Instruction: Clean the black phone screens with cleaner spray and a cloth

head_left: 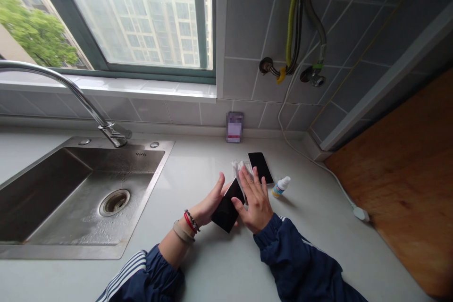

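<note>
My left hand (214, 203) is wrapped round a black smartphone (226, 210), which tilts above the counter with its dark screen facing up. Over the phone's upper part lies my right hand (256, 203), its fingers stretched out and its thumb at the screen. Whether its fingertips press on the glass is hard to see. Just behind the hands is some crumpled white, partly clear material (238, 165), half hidden by my fingers. A second dark phone or tablet (261, 168) lies flat beside it. To the right stands a small spray bottle (281, 186) with a white top.
A steel sink (148, 198) with a chrome faucet (85, 99) is on the left. Another phone (234, 127) leans against the tiled wall. A white cable (318, 165) runs along the right to a plug (361, 213), near a wooden board (396, 174). The light countertop (318, 255) spans the front.
</note>
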